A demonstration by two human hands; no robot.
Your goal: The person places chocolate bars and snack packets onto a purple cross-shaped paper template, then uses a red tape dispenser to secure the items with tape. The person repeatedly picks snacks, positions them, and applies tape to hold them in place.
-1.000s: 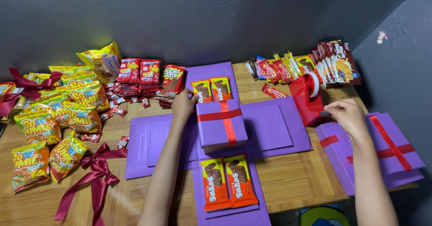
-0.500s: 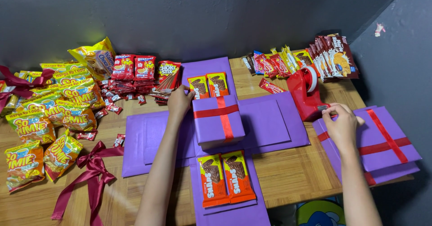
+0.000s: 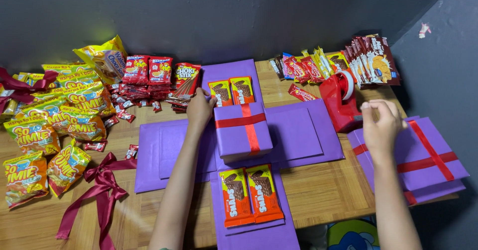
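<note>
Left hand [image 3: 200, 109] grip curled against far-left corner of purple ribboned box [image 3: 244, 131]; right hand [image 3: 381, 123] fingertips pinched together beside red tape dispenser [image 3: 342, 100], pinched item unclear

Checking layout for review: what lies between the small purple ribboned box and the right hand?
In the head view, a flat purple flap and the red tape dispenser lie between the small purple box and right hand.
</note>
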